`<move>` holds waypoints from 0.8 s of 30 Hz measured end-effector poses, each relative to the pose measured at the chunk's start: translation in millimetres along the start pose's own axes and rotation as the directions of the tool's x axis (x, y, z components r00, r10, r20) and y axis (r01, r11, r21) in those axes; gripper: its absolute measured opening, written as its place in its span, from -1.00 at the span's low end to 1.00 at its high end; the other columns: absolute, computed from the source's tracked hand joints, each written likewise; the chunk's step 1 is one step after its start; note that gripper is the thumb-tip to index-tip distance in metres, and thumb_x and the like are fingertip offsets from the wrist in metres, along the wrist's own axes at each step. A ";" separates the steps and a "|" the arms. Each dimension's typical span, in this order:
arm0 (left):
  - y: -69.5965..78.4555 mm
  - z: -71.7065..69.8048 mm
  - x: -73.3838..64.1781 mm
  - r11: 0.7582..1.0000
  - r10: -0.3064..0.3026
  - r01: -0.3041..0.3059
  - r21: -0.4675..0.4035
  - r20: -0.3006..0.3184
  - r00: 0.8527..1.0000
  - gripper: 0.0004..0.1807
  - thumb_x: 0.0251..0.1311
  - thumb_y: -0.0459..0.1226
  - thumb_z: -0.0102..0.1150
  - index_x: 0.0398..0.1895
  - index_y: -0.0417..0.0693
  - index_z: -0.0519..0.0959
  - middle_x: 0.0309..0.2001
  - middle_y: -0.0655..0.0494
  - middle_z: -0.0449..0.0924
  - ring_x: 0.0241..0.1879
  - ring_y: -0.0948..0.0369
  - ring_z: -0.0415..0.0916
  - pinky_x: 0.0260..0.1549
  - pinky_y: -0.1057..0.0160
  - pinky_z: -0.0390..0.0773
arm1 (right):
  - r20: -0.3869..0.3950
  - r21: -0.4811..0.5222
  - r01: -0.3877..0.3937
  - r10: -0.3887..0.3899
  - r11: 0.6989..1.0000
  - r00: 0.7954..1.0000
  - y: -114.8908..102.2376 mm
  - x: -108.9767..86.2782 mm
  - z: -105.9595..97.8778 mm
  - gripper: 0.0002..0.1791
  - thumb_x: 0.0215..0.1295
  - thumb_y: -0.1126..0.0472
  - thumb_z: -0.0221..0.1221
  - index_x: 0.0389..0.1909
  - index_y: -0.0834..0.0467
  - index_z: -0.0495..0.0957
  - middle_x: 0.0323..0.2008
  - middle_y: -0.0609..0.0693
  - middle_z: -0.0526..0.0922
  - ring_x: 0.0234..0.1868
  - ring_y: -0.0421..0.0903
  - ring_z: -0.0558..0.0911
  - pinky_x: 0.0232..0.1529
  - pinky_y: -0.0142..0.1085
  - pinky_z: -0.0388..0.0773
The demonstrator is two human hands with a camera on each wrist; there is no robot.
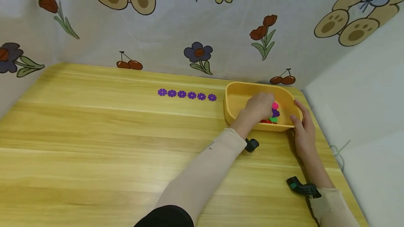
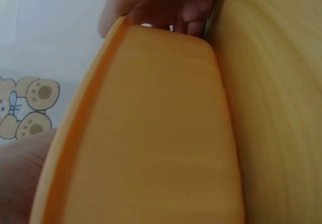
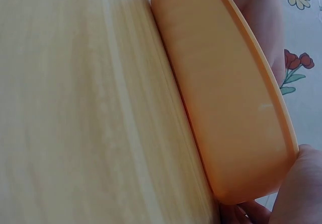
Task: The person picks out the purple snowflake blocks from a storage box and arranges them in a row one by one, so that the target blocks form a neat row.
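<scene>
A yellow plastic bin stands near the table's back right corner. My left hand reaches down inside it, back of the hand up, its fingertips hidden; I cannot tell whether they hold a piece. Beside those fingers lie small notched plastic discs, among them a pink disc, a purple disc and a green disc, with red pieces near the front wall. My right hand grips the bin's right end. In the right wrist view its thumb lies at the rim, with fingers below.
Left of the bin, several purple flower-shaped discs form a spaced row on the wooden table. A printed cloth hangs behind the table, and a white wall rises along its right side. Each wrist wears a black camera.
</scene>
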State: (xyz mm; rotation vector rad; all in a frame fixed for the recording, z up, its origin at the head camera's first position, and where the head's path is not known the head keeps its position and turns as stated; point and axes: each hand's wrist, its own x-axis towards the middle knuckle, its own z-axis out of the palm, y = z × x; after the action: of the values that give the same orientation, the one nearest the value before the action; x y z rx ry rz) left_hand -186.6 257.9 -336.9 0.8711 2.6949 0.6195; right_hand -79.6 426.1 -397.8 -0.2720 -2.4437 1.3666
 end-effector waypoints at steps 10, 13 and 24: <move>2.4 11.6 7.8 0.998 -0.064 0.064 -0.007 -0.005 0.998 -0.86 0.35 -0.20 0.39 -0.13 0.14 0.62 -0.22 0.27 0.58 -0.21 0.29 0.51 -0.21 0.31 0.58 | 0.008 0.049 -0.003 0.003 0.999 1.000 -2.2 -1.0 0.6 -0.43 0.71 0.14 -0.10 0.65 -0.15 0.20 0.63 -0.11 0.17 0.43 -0.18 0.29 0.11 -0.70 0.42; 1.1 12.3 7.2 0.999 -0.039 0.039 -0.004 -0.016 0.999 -0.88 0.35 -0.21 0.38 -0.15 0.13 0.62 -0.22 0.26 0.58 -0.21 0.30 0.51 -0.23 0.31 0.58 | 0.017 0.076 -0.011 0.009 0.997 1.000 -2.2 -0.2 0.6 -0.43 0.71 0.14 -0.09 0.65 -0.13 0.19 0.64 -0.09 0.15 0.49 -0.17 0.24 0.12 -0.70 0.42; -0.6 8.7 5.2 0.999 -0.031 0.031 0.013 -0.022 0.999 -0.85 0.33 -0.22 0.39 -0.13 0.15 0.60 -0.23 0.27 0.57 -0.21 0.30 0.52 -0.24 0.33 0.57 | 0.017 0.056 -0.032 0.031 0.998 0.999 -0.7 -0.2 0.6 -0.43 0.71 0.12 -0.11 0.65 -0.17 0.18 0.65 -0.10 0.13 0.46 -0.16 0.28 0.09 -0.69 0.46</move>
State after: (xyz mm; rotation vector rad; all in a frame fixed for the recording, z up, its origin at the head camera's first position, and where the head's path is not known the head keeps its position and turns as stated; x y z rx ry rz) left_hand -188.0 263.3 -345.3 0.8292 2.7295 0.6091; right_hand -79.7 425.2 -397.5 -0.2882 -2.4194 1.4538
